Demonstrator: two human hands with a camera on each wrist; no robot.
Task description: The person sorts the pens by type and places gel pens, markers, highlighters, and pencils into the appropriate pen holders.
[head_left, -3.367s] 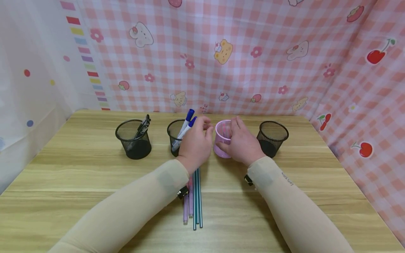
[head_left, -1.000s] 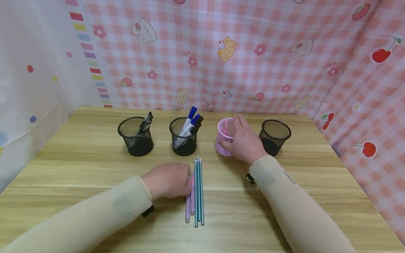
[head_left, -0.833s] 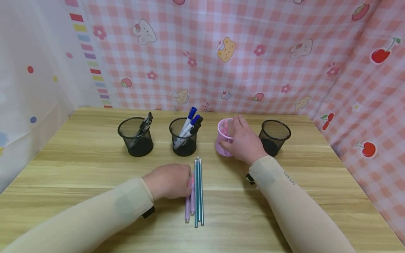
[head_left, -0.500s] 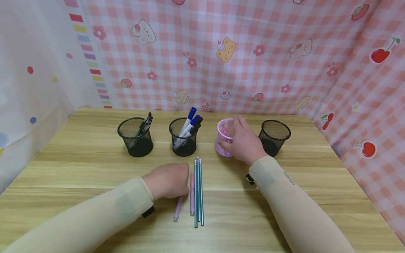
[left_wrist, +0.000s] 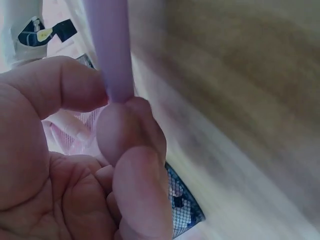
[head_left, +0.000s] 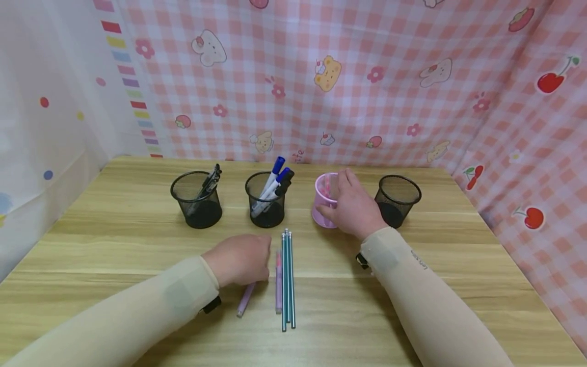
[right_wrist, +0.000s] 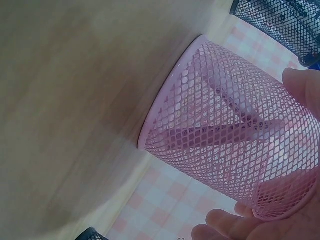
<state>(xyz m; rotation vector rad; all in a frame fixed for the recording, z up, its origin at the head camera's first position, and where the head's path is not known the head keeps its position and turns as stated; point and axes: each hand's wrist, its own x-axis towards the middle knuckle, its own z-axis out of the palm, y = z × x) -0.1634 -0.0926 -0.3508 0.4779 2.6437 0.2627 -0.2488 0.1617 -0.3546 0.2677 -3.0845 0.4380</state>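
Note:
My left hand [head_left: 240, 259] pinches a light purple pen [head_left: 246, 299] between thumb and fingers, low over the table; its lower end slants toward me and left. The left wrist view shows the barrel [left_wrist: 112, 45] rising from the fingertips. My right hand [head_left: 355, 209] wraps round the far and right sides of a pink mesh pen cup [head_left: 323, 215], which stands upright. Through its mesh, slim pens [right_wrist: 215, 135] show inside. Another purple pen [head_left: 278, 288] lies just right of my left hand, alongside several teal pencils [head_left: 287, 280].
Three black mesh cups share the row: one with black pens [head_left: 203, 214] at the left, one with blue- and black-capped markers [head_left: 268, 216], and a bare one [head_left: 398, 196] right of my right hand. A checked pink cloth [head_left: 293, 76] hangs behind the table.
My left hand has come down from beside the marker cup to the purple pens. It has drawn one leftward from the other, tilting it. The right hand stays on the pink cup.

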